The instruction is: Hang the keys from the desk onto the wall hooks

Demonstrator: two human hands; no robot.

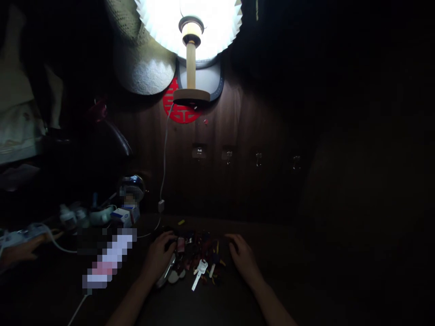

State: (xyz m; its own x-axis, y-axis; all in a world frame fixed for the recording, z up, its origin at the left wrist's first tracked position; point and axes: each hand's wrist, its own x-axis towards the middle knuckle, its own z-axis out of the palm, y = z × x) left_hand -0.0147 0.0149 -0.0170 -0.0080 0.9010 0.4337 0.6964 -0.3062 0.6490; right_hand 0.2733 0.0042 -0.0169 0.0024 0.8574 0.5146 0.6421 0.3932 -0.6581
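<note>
Between my hands a pile of small mixed items (190, 251) lies on the dark table, too dim to sort out. A pale key (200, 274) rests at its front edge, beside a small white piece (212, 270). My left hand (161, 253) is at the left side of the pile, its thumb and fingers apart, close to a pinkish piece (181, 245). Under that palm sits a shiny elongated object (166, 273), next to a rounded grey piece (175, 276). On the right, my right hand (243, 256) touches down with fingers spread, just clear of the pile.
A bright lamp (191, 63) with a pleated shade stands above, its cable (165, 154) running down to the table. Hats (146, 72) and a red round ornament (183, 115) are behind it. Small boxes (122, 217), bottles (68, 217) and a power strip (23, 235) crowd the left.
</note>
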